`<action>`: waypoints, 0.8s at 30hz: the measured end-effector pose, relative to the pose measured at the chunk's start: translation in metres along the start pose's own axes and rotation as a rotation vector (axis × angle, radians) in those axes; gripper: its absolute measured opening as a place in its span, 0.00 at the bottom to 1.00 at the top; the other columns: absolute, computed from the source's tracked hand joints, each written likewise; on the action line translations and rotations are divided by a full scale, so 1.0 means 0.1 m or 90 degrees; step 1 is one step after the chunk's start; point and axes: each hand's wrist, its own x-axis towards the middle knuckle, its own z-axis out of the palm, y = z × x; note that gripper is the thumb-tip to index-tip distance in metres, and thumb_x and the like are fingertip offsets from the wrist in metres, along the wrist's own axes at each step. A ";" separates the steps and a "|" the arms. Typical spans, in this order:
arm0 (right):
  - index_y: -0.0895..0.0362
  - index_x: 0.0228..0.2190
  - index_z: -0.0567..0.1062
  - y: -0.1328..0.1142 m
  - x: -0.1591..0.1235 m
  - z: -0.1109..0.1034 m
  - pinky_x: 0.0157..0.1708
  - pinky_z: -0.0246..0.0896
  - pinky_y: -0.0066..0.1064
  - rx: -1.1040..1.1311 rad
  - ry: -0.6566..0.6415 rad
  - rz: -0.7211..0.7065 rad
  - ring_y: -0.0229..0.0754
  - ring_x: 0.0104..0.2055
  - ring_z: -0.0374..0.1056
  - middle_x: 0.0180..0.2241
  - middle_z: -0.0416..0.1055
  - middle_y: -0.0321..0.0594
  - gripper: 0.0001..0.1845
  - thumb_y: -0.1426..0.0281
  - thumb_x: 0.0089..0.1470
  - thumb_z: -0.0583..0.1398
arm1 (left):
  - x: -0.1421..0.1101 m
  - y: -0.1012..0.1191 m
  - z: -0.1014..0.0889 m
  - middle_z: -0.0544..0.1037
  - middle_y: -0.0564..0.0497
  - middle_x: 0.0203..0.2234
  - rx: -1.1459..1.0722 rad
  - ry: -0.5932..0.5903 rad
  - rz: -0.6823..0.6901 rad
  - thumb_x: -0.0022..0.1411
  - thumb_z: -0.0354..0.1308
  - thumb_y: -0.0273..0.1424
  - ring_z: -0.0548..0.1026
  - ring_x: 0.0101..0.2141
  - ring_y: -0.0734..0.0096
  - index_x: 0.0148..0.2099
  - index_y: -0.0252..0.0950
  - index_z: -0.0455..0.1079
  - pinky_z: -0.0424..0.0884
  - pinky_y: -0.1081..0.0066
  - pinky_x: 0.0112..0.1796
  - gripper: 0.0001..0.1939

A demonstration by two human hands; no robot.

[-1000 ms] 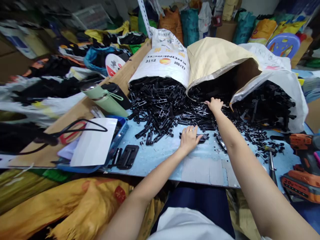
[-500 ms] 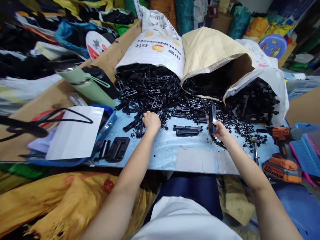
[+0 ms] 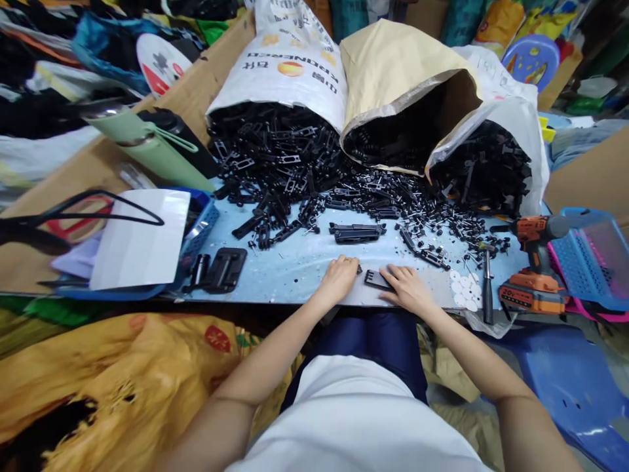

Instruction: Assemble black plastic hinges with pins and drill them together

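- Black, flat, rectangular slotted part (image 3: 377, 280), apparently moulded plastic: lying at a slant between the hands, its right end beneath the right hand.
- Handling, by judgement: light; stiff, unlikely to bend under finger pressure; smooth-faced, so apt to slide if pushed from one side; sturdy overall, any thin edges perhaps less so.
- Hold, advised: thumb and fingers across the two long edges, near the middle, leaving the slotted left end uncovered.
- Right hand (image 3: 409, 288): fingers extended, touching the part's right end; whether it grips or merely rests cannot be told.
- Left hand (image 3: 340, 276): fingers curled inward, a small dark piece (image 3: 359, 269) at the fingertips; whether pinched or only touched cannot be told.
- Pale blue, scuffed bench (image 3: 275, 274): beneath both hands, with a flat grey sheet (image 3: 439, 282) under and right of the right hand.
- Black, long, folded-looking assembly (image 3: 358, 233): beyond the hands, near, apart from both; judged stiff, best lifted by its middle.
- White, thin, round discs (image 3: 466, 290): right of the right hand, loosely clustered; judged light and slippery.
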 end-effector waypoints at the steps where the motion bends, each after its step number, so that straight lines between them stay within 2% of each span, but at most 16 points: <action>1: 0.58 0.52 0.65 -0.02 0.02 0.04 0.49 0.55 0.41 0.039 0.016 0.001 0.50 0.49 0.61 0.50 0.65 0.52 0.26 0.58 0.56 0.53 | -0.03 -0.02 0.08 0.74 0.43 0.34 -0.039 0.033 -0.005 0.57 0.49 0.21 0.71 0.42 0.58 0.41 0.33 0.66 0.68 0.60 0.43 0.10; 3: 0.56 0.52 0.66 -0.05 0.07 0.10 0.48 0.56 0.41 0.164 0.065 0.043 0.48 0.47 0.63 0.45 0.68 0.50 0.23 0.59 0.59 0.49 | -0.11 -0.07 0.21 0.74 0.43 0.37 -0.167 0.115 -0.002 0.58 0.49 0.24 0.72 0.41 0.61 0.43 0.33 0.67 0.69 0.60 0.43 0.10; 5: 0.55 0.54 0.64 -0.08 0.12 0.15 0.42 0.61 0.38 0.366 0.112 0.115 0.44 0.39 0.67 0.38 0.70 0.46 0.25 0.58 0.60 0.46 | -0.18 -0.08 0.27 0.73 0.44 0.40 -0.344 0.175 0.012 0.61 0.47 0.27 0.74 0.35 0.68 0.47 0.34 0.66 0.72 0.66 0.37 0.13; 8: 0.54 0.60 0.54 -0.17 0.15 0.19 0.27 0.63 0.31 0.721 0.091 0.181 0.37 0.24 0.64 0.25 0.66 0.37 0.31 0.54 0.59 0.44 | -0.24 0.02 0.32 0.72 0.47 0.39 -0.576 0.188 0.002 0.63 0.45 0.34 0.71 0.21 0.79 0.52 0.37 0.64 0.70 0.75 0.23 0.17; 11: 0.52 0.61 0.51 -0.25 0.14 0.21 0.18 0.58 0.25 0.932 0.074 0.165 0.31 0.19 0.59 0.25 0.64 0.33 0.36 0.49 0.55 0.48 | -0.23 0.15 0.31 0.72 0.49 0.37 -0.649 0.202 -0.012 0.62 0.48 0.37 0.67 0.16 0.83 0.55 0.38 0.62 0.66 0.77 0.18 0.20; 14: 0.51 0.59 0.54 -0.20 0.09 0.15 0.18 0.57 0.23 0.934 0.090 0.123 0.29 0.19 0.57 0.29 0.65 0.34 0.38 0.48 0.52 0.51 | -0.23 0.22 0.27 0.74 0.48 0.36 -0.563 0.276 0.033 0.61 0.51 0.35 0.73 0.26 0.75 0.51 0.37 0.68 0.72 0.73 0.27 0.17; 17: 0.53 0.58 0.57 -0.07 0.01 0.02 0.23 0.61 0.25 0.794 0.066 0.063 0.30 0.20 0.57 0.30 0.68 0.36 0.35 0.51 0.53 0.53 | -0.25 0.23 0.20 0.76 0.47 0.36 -0.452 0.333 0.092 0.61 0.51 0.34 0.74 0.37 0.69 0.46 0.38 0.72 0.72 0.68 0.38 0.13; 21: 0.54 0.57 0.62 0.03 -0.07 -0.12 0.35 0.65 0.30 0.639 0.080 0.006 0.36 0.31 0.65 0.44 0.69 0.44 0.32 0.53 0.54 0.52 | -0.26 0.25 0.15 0.76 0.48 0.34 -0.406 0.359 0.134 0.62 0.50 0.32 0.74 0.35 0.70 0.46 0.37 0.72 0.72 0.70 0.38 0.13; 24: 0.54 0.58 0.59 -0.04 -0.10 -0.12 0.38 0.65 0.33 0.618 0.097 0.022 0.39 0.36 0.67 0.45 0.69 0.44 0.31 0.55 0.56 0.51 | -0.25 0.34 0.14 0.76 0.47 0.33 -0.418 0.387 0.141 0.63 0.49 0.32 0.74 0.34 0.71 0.46 0.36 0.72 0.72 0.71 0.37 0.13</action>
